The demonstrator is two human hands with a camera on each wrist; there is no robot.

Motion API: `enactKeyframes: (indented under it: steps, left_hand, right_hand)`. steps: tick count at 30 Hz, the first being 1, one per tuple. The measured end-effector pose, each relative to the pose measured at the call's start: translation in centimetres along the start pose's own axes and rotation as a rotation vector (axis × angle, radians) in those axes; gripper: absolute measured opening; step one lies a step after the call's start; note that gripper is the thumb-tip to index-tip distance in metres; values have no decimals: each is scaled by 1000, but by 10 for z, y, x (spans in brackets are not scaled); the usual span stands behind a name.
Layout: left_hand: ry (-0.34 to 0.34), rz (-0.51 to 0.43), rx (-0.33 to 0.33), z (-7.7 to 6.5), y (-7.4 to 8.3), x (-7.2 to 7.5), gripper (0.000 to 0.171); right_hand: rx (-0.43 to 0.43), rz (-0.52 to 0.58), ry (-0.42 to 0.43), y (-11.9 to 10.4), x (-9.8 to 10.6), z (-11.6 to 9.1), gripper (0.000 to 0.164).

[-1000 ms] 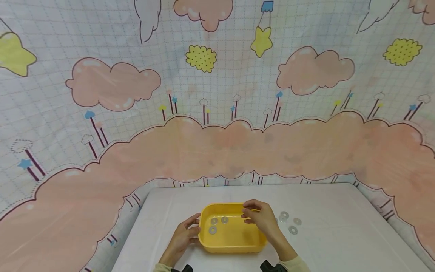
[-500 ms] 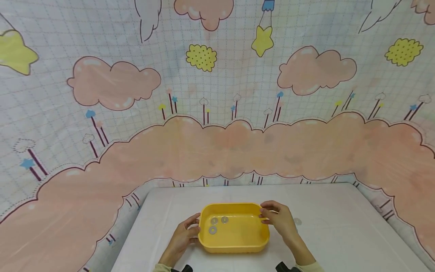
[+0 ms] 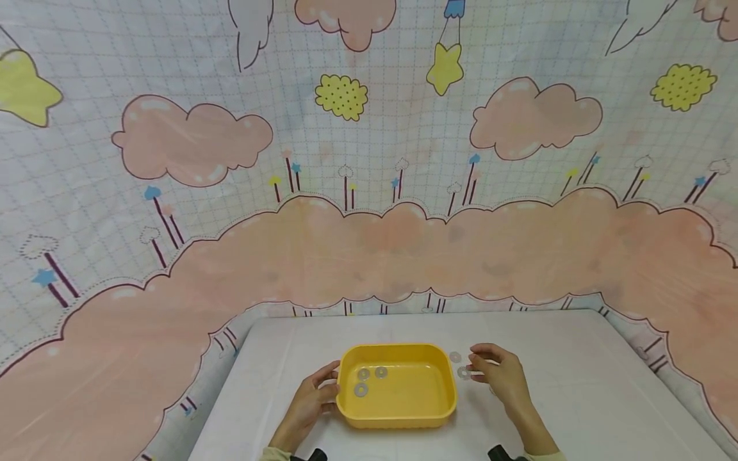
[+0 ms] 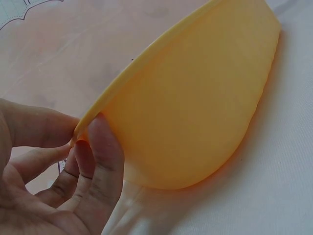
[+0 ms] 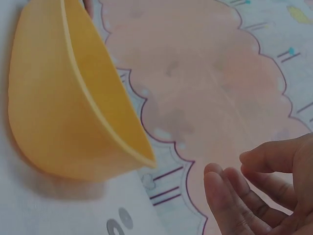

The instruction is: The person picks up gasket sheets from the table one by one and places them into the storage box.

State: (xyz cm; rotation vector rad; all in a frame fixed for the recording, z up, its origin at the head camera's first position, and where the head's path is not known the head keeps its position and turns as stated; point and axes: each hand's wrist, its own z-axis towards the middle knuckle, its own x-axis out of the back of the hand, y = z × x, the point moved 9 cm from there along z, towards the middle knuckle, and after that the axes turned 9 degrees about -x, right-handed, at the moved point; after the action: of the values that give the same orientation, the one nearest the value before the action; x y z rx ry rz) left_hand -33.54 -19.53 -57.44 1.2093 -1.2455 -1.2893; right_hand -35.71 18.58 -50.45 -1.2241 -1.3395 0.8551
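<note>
A yellow plastic tray (image 3: pixel 398 419) stands on the white table, with three flat metal washers (image 3: pixel 360 390) lying in its left part. My left hand (image 3: pixel 308 400) pinches the tray's left rim between thumb and fingers, as the left wrist view shows. Right of the tray, my right hand (image 3: pixel 503 379) hovers over the table with loosely bent fingers and a gap between thumb and fingertips (image 5: pixel 216 188). Nothing shows in that hand. Two loose washers (image 3: pixel 455 356) lie between it and the tray; part of another peeks out beneath the hand, which hides the spot under it.
The white-covered table (image 3: pixel 288 346) reaches back to a hanging cloth (image 3: pixel 403 250) printed with clouds and stars. Dark wrist cameras (image 3: pixel 316 455) sit on both wrists at the bottom edge of the head view.
My right hand has moved right, from above the tray's right part to beyond it, over the loose washers. The left hand, the tray and the washers in it stay put.
</note>
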Motion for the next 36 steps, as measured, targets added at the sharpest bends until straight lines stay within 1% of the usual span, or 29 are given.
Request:
enactKeyframes:
  steps: [11,17,20,23,28,32,36]
  left_hand:
    - [3,13,-18,0,1,1,63]
    - [1,8,-15,-1,2,-1,63]
    - [2,13,-11,-1,3,0,64]
    - [8,15,-13,0,3,2,64]
    - [22,7,-2,2,-1,3,63]
    - [24,9,2,2,-2,2,64]
    - [17,10,0,2,-2,1,64]
  right_hand:
    - [7,-65,64,21,29,11,31]
    - [-13,-89,88,33,44,15,34]
    - [-19,-125,102,37,49,17,36]
    - [-22,-185,111,41,53,18,38]
    - [-29,-275,123,52,60,22,40]
    - [-45,-311,136,64,65,25,40]
    - [-46,-320,154,72,69,30,40]
